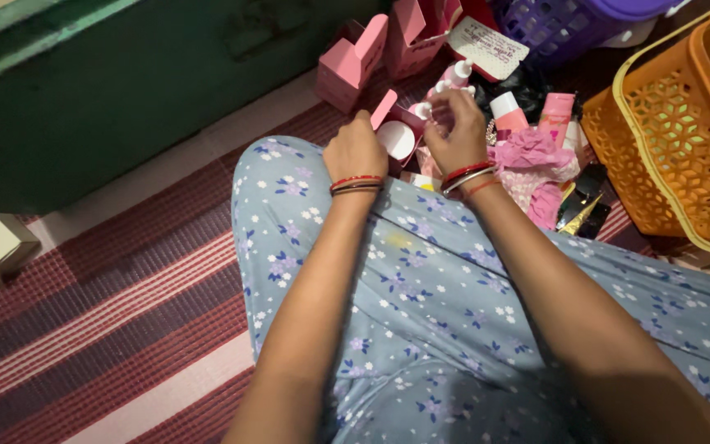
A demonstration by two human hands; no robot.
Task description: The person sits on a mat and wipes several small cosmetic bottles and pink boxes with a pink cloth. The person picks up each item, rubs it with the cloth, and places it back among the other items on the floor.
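My left hand [355, 151] grips a small open pink box [396, 136] with a white round inside, just past my knee. My right hand [456, 131] pinches a small white-capped item [423, 110] at the box's opening; I cannot tell exactly what it is. Both wrists wear red and dark bangles. My legs in blue flowered cloth [421, 279] fill the lower middle of the view.
More open pink boxes [353, 62] and a white printed card [486, 48] lie beyond my hands. Pink tubes [556, 111], crumpled pink paper [536, 160] and dark packets sit to the right. An orange basket [684, 131] and a purple basket [569, 25] stand at right. A green wall [108, 90] borders the striped red mat [108, 312].
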